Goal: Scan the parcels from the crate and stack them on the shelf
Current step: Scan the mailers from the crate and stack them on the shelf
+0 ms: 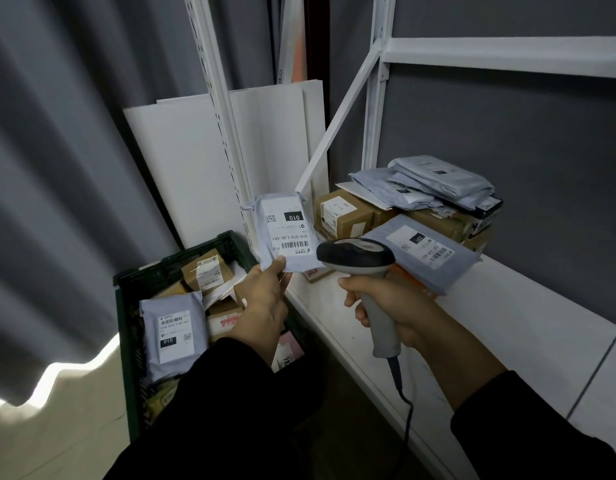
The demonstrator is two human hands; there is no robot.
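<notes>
Near the middle of the frame the left hand [265,296] pinches the small grey plastic mailer bag with a white printed label [285,233] by its lower edge only, thumb on top and fingers beneath. The bag is held upright in the air between the dark green slatted plastic crate [124,306] at lower left and the white metal shelf board [507,341] at right. With so little of the limp bag gripped, it could sag or twist, tilting the barcode off the reader's line, or slip down into the crate. The right hand [382,299] is wrapped round the handle of the grey handheld barcode scanner with a dark head [355,258], whose nose is just beside the label; that close, the read may miss. Its dangling black cable [400,379] crosses the shelf's front edge and could snag there. The heap of brown cardboard boxes and grey bags [431,188] at centre right looks loosely piled, with a flat grey mailer marked 231 [420,251] leaning off it, so another bag laid on top may slide. The white diagonal steel brace [337,116] narrows the way in from the left; bare board lies toward the lower right.
</notes>
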